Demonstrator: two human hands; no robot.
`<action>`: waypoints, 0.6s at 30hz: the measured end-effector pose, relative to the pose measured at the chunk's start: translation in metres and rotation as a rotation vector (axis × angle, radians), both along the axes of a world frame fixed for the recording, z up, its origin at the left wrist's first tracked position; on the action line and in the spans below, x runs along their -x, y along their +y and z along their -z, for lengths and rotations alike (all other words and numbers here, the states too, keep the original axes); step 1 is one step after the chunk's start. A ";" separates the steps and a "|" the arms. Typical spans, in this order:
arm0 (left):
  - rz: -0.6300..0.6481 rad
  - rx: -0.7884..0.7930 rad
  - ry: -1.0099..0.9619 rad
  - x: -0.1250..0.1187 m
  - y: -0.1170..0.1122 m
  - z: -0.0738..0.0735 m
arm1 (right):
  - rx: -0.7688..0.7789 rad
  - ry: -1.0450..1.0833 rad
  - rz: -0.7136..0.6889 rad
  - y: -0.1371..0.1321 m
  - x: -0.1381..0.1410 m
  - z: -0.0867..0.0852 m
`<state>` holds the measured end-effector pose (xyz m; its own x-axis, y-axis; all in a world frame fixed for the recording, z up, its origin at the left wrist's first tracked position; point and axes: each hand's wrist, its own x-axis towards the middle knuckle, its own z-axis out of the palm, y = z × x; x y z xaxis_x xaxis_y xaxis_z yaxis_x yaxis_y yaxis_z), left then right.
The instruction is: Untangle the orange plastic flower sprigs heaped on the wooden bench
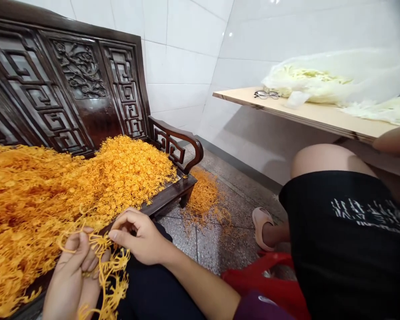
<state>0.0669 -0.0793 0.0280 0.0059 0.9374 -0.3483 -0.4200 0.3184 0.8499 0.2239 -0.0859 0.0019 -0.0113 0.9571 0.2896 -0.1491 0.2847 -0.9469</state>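
Note:
My left hand (74, 264) is closed around a strand of orange plastic pieces (115, 289), thin spidery flower shapes joined along a stem. The strand hangs down from its fingers over my dark-clothed lap. My right hand (140, 234) is beside it, thumb and forefinger pinched at the edge of the topmost flower shape (100, 242). Just beyond both hands, a large heap of similar orange pieces (126, 169) covers the seat of a dark carved wooden bench (96, 120).
Loose orange bits (203, 193) lie on the speckled floor by the bench leg. At right sits another person in black shorts (340, 249), near a red bag (263, 280). A wooden board (246, 98) holds glasses (266, 94) and a translucent bag (363, 73) of pale yellowish pieces.

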 end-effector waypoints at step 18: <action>0.156 0.011 0.108 -0.007 0.030 0.008 | -0.035 0.094 0.147 0.015 0.003 0.021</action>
